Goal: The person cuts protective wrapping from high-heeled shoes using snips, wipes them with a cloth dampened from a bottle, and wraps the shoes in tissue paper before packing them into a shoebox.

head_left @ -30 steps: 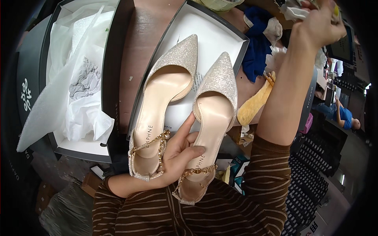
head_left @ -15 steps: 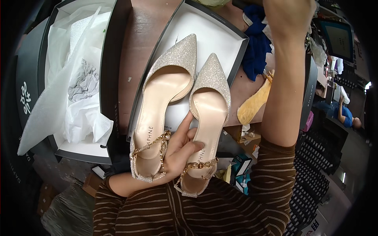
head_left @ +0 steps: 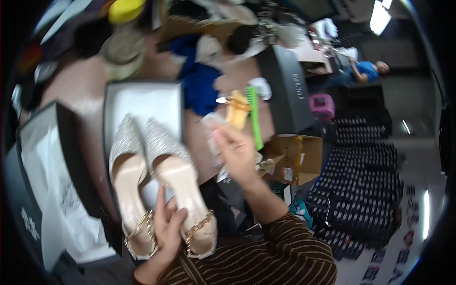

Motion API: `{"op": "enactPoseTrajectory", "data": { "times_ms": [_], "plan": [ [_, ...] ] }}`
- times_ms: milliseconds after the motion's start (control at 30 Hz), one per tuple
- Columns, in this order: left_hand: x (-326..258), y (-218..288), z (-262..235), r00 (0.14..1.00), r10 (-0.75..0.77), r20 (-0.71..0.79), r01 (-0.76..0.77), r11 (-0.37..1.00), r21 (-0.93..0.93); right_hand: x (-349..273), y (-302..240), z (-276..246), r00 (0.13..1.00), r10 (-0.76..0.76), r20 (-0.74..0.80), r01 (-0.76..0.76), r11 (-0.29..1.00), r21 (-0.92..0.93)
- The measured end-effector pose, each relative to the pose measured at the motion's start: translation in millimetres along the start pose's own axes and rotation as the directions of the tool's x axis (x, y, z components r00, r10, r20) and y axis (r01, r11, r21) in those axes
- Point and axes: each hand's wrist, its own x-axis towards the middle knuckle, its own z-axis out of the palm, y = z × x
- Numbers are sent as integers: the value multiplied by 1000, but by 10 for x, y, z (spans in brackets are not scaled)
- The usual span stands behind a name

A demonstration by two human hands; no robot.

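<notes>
My left hand (head_left: pixel 168 230) is closed around a pair of glittery silver, pointed-toe shoes. The left shoe (head_left: pixel 130 185) and the right shoe (head_left: pixel 183 194) have beige insoles and gold chain ankle straps, and their toes point away from me. Under and beyond them lies a shallow dark-rimmed box part with a white inside (head_left: pixel 159 99). Over the table, my right hand (head_left: pixel 237 154) has its fingers drawn together, blurred by motion. A whitish, partly see-through piece (head_left: pixel 209 130) shows at its fingertips; its kind cannot be made out.
An open dark shoe box (head_left: pixel 71 118) with white tissue paper (head_left: pixel 71 218) stands at left. Beyond my right hand lie a yellow fluffy piece (head_left: pixel 236 111), a green brush (head_left: pixel 255 116) and blue cloth (head_left: pixel 197 92). Rightward are a black box (head_left: pixel 285 90), cardboard box (head_left: pixel 306 159) and a distant person (head_left: pixel 368 71).
The view has swung to the right. My right hand has come down from the far upper right to a place beside the shoes. The left hand keeps hold of both shoes.
</notes>
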Motion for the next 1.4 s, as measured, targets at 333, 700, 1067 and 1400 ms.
{"op": "enactPoseTrajectory", "data": {
  "times_ms": [333, 700, 1067, 1400],
  "plan": [
    [103, -131, -88, 997, 26, -73, -22, 998, 53, -392, 291, 119, 983, -162, -83, 181, 919, 350],
    [96, 78, 318, 977, 193, 91, -201, 976, 81, -499, 329, -59, 980, -172, -99, 197, 901, 386],
    [65, 316, 406, 955, 216, 202, -111, 895, -432, -548, 396, -108, 989, -130, -72, 148, 872, 467],
    [-14, 427, 428, 951, 295, 93, -253, 915, -313, -556, 424, -133, 997, -44, -66, 71, 870, 488]
  ]
}}
